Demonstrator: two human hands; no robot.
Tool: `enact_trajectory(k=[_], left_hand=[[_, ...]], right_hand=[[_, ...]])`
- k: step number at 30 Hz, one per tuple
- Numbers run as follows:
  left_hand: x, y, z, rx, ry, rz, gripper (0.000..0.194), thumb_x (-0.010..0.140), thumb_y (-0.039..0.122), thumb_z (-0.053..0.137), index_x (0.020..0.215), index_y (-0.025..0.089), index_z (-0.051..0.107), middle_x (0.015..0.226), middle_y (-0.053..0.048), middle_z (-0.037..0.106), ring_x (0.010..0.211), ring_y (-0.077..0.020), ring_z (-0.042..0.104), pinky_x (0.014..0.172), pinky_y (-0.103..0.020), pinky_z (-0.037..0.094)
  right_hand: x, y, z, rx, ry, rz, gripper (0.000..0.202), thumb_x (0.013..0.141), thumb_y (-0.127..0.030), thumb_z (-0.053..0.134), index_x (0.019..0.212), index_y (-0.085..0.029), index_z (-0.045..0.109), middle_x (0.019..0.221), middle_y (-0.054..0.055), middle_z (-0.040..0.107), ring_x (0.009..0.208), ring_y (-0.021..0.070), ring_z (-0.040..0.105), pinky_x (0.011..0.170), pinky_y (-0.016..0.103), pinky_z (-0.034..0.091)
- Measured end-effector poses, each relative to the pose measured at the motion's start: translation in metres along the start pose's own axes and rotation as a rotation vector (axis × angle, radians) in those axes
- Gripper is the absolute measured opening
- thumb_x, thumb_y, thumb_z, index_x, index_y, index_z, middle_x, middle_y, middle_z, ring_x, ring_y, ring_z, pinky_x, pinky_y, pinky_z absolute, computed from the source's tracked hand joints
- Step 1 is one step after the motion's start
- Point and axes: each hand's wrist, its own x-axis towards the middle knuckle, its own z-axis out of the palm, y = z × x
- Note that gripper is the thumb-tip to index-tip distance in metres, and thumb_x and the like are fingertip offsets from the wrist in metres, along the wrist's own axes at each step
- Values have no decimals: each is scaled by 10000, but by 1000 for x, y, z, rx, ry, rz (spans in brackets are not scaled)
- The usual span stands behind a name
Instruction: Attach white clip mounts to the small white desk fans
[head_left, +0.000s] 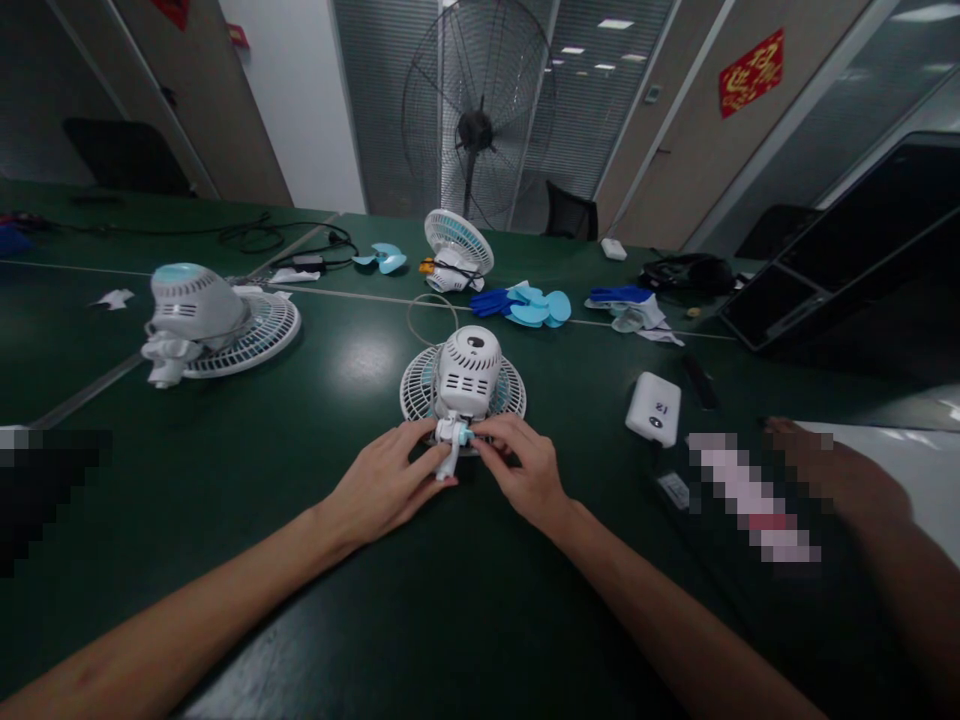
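A small white fan (471, 372) lies grille-down on the green table in front of me, its motor housing facing up. At its near end is a white clip bracket (448, 462) with a light-blue knob (466, 437) on its right side. My left hand (386, 475) is closed on the bracket from the left, thumb and fingers around it. From the right, my right hand (521, 465) pinches the blue knob between thumb and fingertips. Fingers cover part of the joint between bracket and housing.
Another white fan (202, 320) lies at left, and a third (459, 250) stands farther back. Blue fan blades (540, 307), blue gloves (491, 302) and cables (277, 235) lie along the back. A white device (653, 408) is at right, near another person's arm (855, 480).
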Motion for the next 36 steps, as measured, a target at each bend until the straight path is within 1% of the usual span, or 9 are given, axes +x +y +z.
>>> enact_trajectory(k=[3, 8, 13, 18, 22, 28, 31, 33, 36], left_hand=[[0, 0, 0, -13, -2, -1, 296, 1042, 359, 568, 1260, 159, 572, 1308, -191, 569, 1106, -307, 630, 871, -487, 632], [1, 0, 0, -21, 2, 4, 302, 1043, 363, 565, 1265, 158, 571, 1318, -192, 568, 1116, -303, 628, 879, -487, 630], [0, -1, 0, -20, -13, -5, 304, 1044, 374, 565, 1265, 165, 575, 1326, -188, 563, 1124, -300, 624, 883, -489, 632], [-1, -2, 1, -8, -3, 0, 312, 1042, 376, 567, 1266, 160, 582, 1323, -193, 567, 1121, -305, 630, 872, -484, 635], [-1, -1, 2, 25, -8, 20, 295, 1042, 369, 568, 1247, 158, 580, 1318, -196, 563, 1129, -311, 626, 871, -483, 636], [1, 3, 0, 51, -20, 23, 265, 1042, 341, 565, 1245, 170, 571, 1320, -190, 567, 1106, -305, 628, 880, -492, 632], [2, 5, -1, 60, -26, -4, 261, 1042, 348, 563, 1244, 182, 573, 1324, -184, 572, 1102, -305, 632, 899, -507, 623], [2, 5, -2, 63, -24, -12, 274, 1041, 348, 563, 1254, 177, 572, 1324, -187, 578, 1105, -313, 635, 907, -515, 617], [1, 6, -2, 54, -6, -25, 294, 1043, 357, 556, 1271, 172, 571, 1318, -188, 593, 1109, -320, 642, 896, -508, 615]], right_hand=[[-1, 1, 2, -17, 3, -52, 217, 1017, -161, 603, 1212, -233, 666, 1055, 51, 723, 804, 149, 683, 665, 286, 580], [-3, 0, 2, -32, 17, -81, 197, 1015, -144, 597, 1173, -243, 665, 1045, 52, 734, 890, 171, 710, 707, 305, 597], [-2, -1, 1, -25, -6, -31, 182, 1020, -166, 599, 1172, -234, 673, 1036, 55, 732, 827, 163, 695, 685, 305, 590], [-2, -2, 1, 24, -16, 28, 189, 1005, -227, 652, 1193, -228, 679, 1055, 55, 715, 692, 127, 651, 614, 281, 570], [-1, -1, 0, 52, -7, 80, 138, 985, -292, 697, 1101, -218, 713, 1015, 48, 711, 674, 126, 636, 594, 277, 549], [3, -2, 0, 77, 12, 107, 121, 997, -290, 670, 930, -201, 715, 861, 27, 700, 664, 138, 628, 601, 286, 530], [1, -4, -1, 84, 4, 96, 79, 985, -245, 665, 1048, -212, 698, 931, 34, 699, 656, 129, 624, 586, 274, 538], [0, -4, -1, 92, -13, 53, 175, 979, -198, 642, 1149, -221, 676, 1006, 47, 698, 671, 127, 631, 592, 272, 550], [-1, -3, -1, 82, -16, 17, 206, 991, -162, 604, 1169, -232, 678, 1023, 49, 702, 692, 134, 640, 602, 284, 556]])
